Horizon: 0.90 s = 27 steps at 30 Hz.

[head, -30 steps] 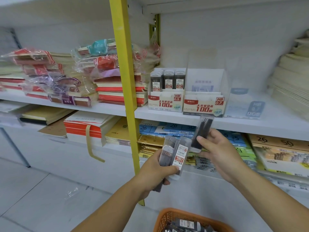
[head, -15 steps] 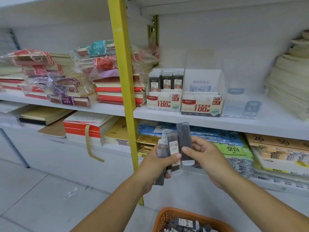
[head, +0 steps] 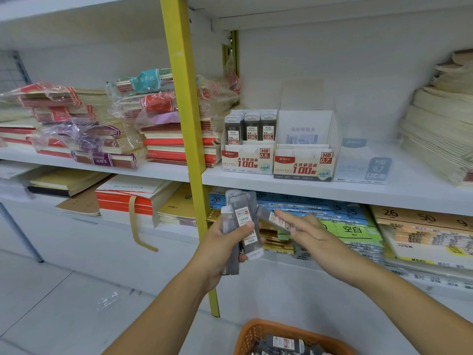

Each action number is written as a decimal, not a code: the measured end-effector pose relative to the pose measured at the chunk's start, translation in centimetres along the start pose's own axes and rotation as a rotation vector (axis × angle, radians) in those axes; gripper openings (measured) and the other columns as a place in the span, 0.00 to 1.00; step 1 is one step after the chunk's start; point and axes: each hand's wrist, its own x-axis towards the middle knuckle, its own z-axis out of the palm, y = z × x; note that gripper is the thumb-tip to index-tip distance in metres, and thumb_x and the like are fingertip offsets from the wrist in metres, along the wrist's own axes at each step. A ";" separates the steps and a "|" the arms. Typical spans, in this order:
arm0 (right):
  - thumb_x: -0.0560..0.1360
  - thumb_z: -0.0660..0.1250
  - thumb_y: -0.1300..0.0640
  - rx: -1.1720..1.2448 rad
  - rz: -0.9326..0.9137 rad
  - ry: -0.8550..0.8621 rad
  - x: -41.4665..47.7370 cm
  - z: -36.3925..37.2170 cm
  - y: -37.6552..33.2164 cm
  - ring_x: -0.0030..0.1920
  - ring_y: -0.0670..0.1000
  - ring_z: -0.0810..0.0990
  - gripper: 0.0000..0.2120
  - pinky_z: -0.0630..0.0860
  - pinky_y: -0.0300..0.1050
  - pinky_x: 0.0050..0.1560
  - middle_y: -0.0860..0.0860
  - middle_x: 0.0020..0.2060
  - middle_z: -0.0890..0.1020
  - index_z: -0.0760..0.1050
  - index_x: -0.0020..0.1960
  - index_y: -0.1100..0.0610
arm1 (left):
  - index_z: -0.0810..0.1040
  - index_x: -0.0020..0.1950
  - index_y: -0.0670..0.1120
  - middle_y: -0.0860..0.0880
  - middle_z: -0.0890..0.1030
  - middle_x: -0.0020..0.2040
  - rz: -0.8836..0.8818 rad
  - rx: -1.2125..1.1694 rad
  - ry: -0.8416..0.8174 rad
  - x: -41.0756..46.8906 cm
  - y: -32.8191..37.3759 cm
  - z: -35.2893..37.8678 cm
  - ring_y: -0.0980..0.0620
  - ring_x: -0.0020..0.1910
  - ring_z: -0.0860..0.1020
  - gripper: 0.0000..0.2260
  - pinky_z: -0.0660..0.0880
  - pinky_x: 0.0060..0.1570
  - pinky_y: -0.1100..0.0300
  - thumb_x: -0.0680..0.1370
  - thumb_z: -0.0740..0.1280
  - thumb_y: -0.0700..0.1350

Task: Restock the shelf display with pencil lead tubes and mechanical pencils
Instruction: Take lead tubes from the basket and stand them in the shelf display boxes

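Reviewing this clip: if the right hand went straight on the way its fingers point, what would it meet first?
Probably the bundle of tubes gripped in the left hand. The right hand, pinching one tube, points up and left at it. Depth is unclear, so it might pass just behind.

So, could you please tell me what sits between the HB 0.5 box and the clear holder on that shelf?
In the head view, the HB 0.7 display box, showing no tubes, sits between the HB 0.5 box and the clear holder.
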 end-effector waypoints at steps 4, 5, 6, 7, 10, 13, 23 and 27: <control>0.80 0.64 0.57 -0.001 -0.041 0.053 -0.7 -1.1 -0.2 0.42 0.32 0.74 0.24 0.72 0.28 0.34 0.41 0.52 0.73 0.67 0.63 0.27 | 0.76 0.61 0.58 0.50 0.87 0.50 0.016 -0.013 0.030 0.1 0.2 -0.4 0.52 0.48 0.86 0.13 0.78 0.33 0.64 0.78 0.71 0.50; 0.78 0.67 0.58 0.033 -0.034 0.073 -0.7 -1.3 -0.1 0.40 0.36 0.78 0.24 0.73 0.31 0.32 0.41 0.52 0.75 0.69 0.62 0.30 | 0.76 0.62 0.57 0.50 0.87 0.50 0.018 -0.015 0.040 0.1 0.2 -0.5 0.51 0.48 0.86 0.14 0.78 0.33 0.64 0.77 0.72 0.50; 0.77 0.69 0.59 0.069 -0.018 0.090 -0.7 -1.4 0.1 0.37 0.41 0.81 0.23 0.74 0.35 0.31 0.42 0.52 0.76 0.71 0.60 0.33 | 0.76 0.62 0.57 0.50 0.87 0.50 0.020 -0.016 0.053 0.2 0.3 -0.4 0.51 0.48 0.86 0.14 0.77 0.33 0.63 0.77 0.72 0.50; 0.75 0.70 0.60 0.090 -0.006 0.108 -0.5 -1.5 0.1 0.34 0.45 0.81 0.21 0.74 0.39 0.30 0.42 0.51 0.77 0.72 0.58 0.36 | 0.77 0.62 0.57 0.51 0.87 0.51 0.021 -0.017 0.070 0.2 0.3 -0.4 0.50 0.49 0.85 0.15 0.77 0.33 0.63 0.76 0.73 0.50; 0.73 0.73 0.60 0.110 0.005 0.202 -0.4 -1.9 0.3 0.30 0.46 0.80 0.15 0.73 0.39 0.28 0.42 0.50 0.80 0.73 0.51 0.42 | 0.77 0.60 0.58 0.53 0.87 0.49 0.027 -0.026 0.109 0.4 0.3 -0.3 0.50 0.49 0.84 0.15 0.77 0.32 0.63 0.76 0.74 0.50; 0.73 0.73 0.59 0.182 -0.005 0.265 -0.5 -2.3 0.1 0.31 0.45 0.80 0.14 0.74 0.37 0.30 0.42 0.47 0.83 0.76 0.46 0.40 | 0.77 0.60 0.59 0.53 0.87 0.50 0.035 -0.029 0.117 0.5 0.6 0.1 0.49 0.49 0.84 0.14 0.76 0.32 0.62 0.76 0.74 0.50; 0.76 0.68 0.62 0.203 -0.285 0.498 2.5 -7.9 -8.4 0.39 0.47 0.83 0.14 0.80 0.42 0.39 0.48 0.44 0.85 0.72 0.54 0.45 | 0.77 0.59 0.55 0.50 0.88 0.49 0.196 -0.114 0.104 2.6 6.1 1.3 0.48 0.46 0.87 0.11 0.74 0.29 0.60 0.78 0.72 0.46; 0.74 0.71 0.60 -0.132 -0.472 0.576 7.4 -10.3 -14.6 0.36 0.40 0.81 0.15 0.75 0.31 0.37 0.44 0.36 0.83 0.68 0.45 0.44 | 0.77 0.59 0.53 0.50 0.88 0.49 0.260 -0.167 0.193 3.9 7.1 -0.2 0.47 0.48 0.87 0.12 0.77 0.33 0.55 0.77 0.73 0.45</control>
